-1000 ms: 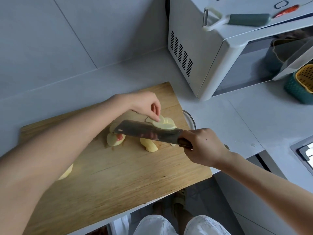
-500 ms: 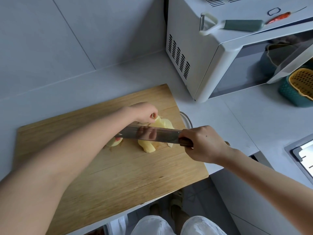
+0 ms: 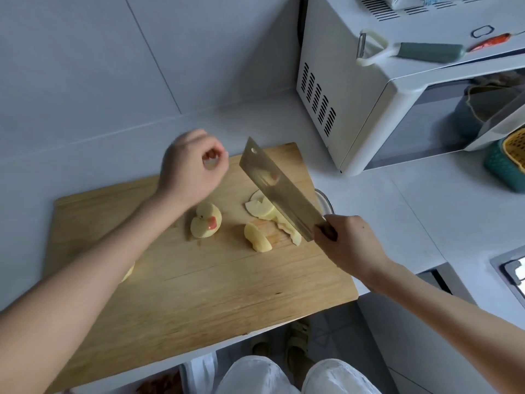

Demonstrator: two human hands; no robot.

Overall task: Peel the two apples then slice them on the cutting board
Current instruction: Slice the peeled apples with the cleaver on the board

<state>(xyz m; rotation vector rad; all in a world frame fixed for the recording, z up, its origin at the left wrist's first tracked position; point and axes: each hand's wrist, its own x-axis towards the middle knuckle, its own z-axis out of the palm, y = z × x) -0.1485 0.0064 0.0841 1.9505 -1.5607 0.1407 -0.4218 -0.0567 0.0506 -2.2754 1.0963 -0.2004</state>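
Note:
A wooden cutting board [image 3: 199, 285] lies on the grey counter. On it are peeled apple pieces: a chunk with a bit of red skin [image 3: 205, 223], a wedge [image 3: 258, 238] and a pile of thin slices [image 3: 262, 207]. Another pale piece [image 3: 128, 273] peeks out from under my left forearm. My right hand [image 3: 348, 244] grips the handle of a cleaver [image 3: 272, 189], whose blade is tilted up over the slices, tip towards the back left. My left hand [image 3: 193, 169] is lifted above the board's far edge, blurred, fingers curled; whether it holds anything is unclear.
A white microwave [image 3: 355, 115] stands at the back right with a peeler [image 3: 409, 51] on top. A glass bowl rim [image 3: 326, 201] shows just off the board's right edge. A green basket [image 3: 505, 163] and a hob corner [image 3: 511, 271] are at the right.
My left hand has let go of the slices and risen towards the back left. The cleaver has swung up from flat across the apple, its tip now raised.

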